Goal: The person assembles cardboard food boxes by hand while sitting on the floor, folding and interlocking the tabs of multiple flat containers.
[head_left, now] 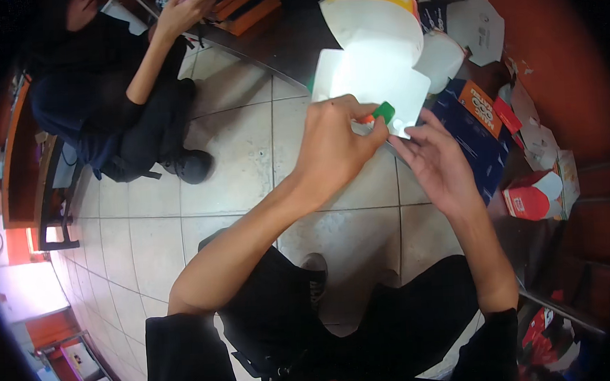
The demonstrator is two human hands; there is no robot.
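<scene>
My left hand [330, 144] grips the near edge of a flat, unfolded white carton blank [372, 83] with a yellow-orange top edge and green and orange flaps by my fingertips. My right hand [436, 159] pinches the same lower edge just to the right, fingers pointing left. The carton is held up above the tiled floor [235, 166], its white inner side facing me.
Several flattened and folded cartons, blue [478, 130], white [472, 23] and red [536, 195], lie on a dark surface at the right. Another person [106, 90] in dark clothes sits at upper left, a hand on stacked books [244, 7]. My dark-trousered legs fill the bottom.
</scene>
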